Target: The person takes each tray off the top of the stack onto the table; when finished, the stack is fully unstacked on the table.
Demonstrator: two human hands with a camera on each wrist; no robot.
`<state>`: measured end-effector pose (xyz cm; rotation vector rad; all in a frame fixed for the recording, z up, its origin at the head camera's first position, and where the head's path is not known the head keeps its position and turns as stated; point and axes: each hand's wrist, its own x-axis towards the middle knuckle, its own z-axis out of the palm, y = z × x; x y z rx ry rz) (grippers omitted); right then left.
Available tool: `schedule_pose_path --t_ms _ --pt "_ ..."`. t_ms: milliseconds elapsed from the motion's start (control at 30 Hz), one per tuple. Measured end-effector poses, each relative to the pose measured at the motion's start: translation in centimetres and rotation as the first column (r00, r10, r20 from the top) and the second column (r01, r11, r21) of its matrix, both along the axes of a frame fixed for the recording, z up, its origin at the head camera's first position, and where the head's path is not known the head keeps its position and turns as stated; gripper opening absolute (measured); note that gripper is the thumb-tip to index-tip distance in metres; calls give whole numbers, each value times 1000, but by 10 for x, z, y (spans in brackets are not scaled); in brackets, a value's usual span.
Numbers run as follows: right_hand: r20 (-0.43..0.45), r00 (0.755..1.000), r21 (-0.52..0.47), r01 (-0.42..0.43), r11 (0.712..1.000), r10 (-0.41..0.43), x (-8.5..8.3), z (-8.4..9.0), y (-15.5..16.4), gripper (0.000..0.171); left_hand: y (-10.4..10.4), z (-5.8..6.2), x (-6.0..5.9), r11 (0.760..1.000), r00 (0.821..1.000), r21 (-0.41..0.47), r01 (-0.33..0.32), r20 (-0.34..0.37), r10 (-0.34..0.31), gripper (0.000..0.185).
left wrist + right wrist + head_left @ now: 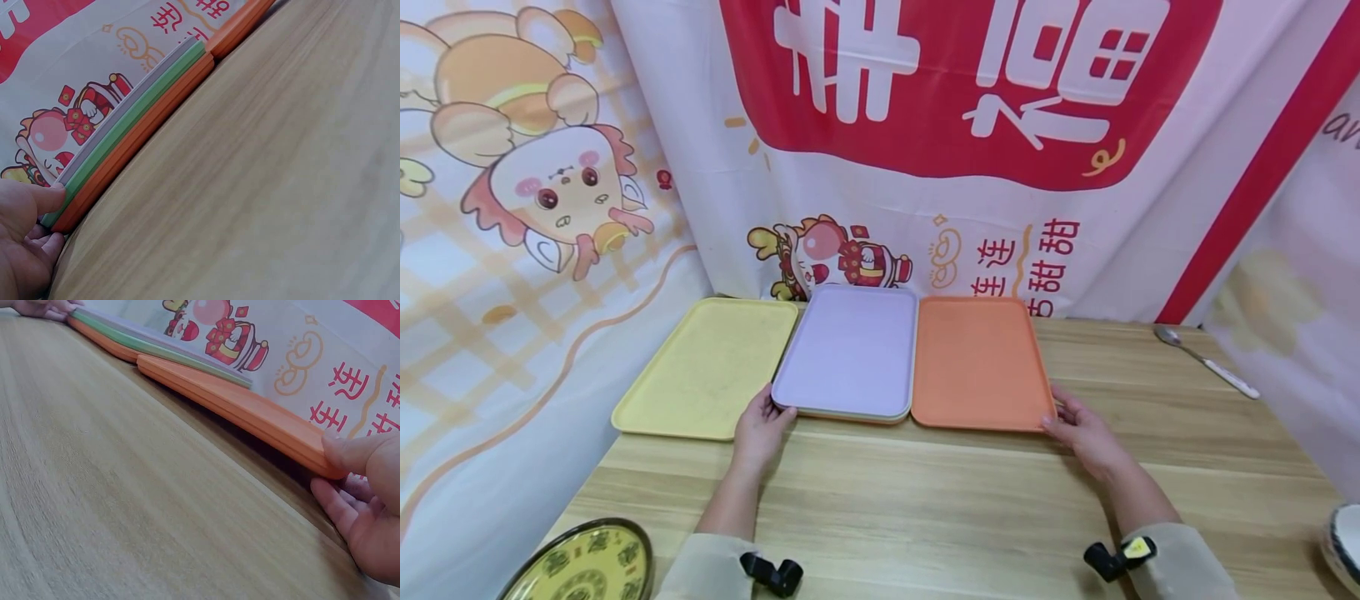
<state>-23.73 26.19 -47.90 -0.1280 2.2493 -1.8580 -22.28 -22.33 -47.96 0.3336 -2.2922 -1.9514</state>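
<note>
Landmark: the lilac tray [850, 350] is lying on top of a short stack in the middle of the wooden table [925, 508], against the printed backdrop [970, 108].
Stack: in the left wrist view a green tray [134, 128] and an orange bottom tray [147, 134] are showing as edges under the lilac one.
Left hand: the left hand [762, 429] is gripping the near left corner of the lilac tray's stack, thumb on the rim and fingers [47, 240] curling under the lowest edge.
Right hand: the right hand [1078, 429] is pinching the near right corner of the orange tray [976, 362], thumb on top and fingers [340, 509] tucked beneath; it is holding nothing else.
Orange tray: lying flat, touching the right side of the lilac tray.
Yellow tray: the yellow tray [711, 367] is lying just left of the lilac tray, with the stack's left edge seeming to overlap it.
Doing it well: judging by the grips, both hands are squaring trays; keeping fingers under the lowest rim and moving both sides level should stop the stacked trays sliding apart.
Risk: the stack is being held by one corner only, so a tilt could fan it.
Others: a spoon [1206, 360] is lying well right of the lilac tray; a patterned plate [583, 562] is sitting well nearer, left.
</note>
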Motion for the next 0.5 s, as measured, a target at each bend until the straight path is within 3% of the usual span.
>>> schedule_pose_path --t_ms 167,500 --pt "-41 999 116 19 993 -15 0 4 -2 69 0 0 0 1000 1000 -12 -2 4 2 69" --pt "23 1000 283 12 959 -19 -6 8 0 71 0 -3 -1 1000 1000 -7 2 -7 -2 69"
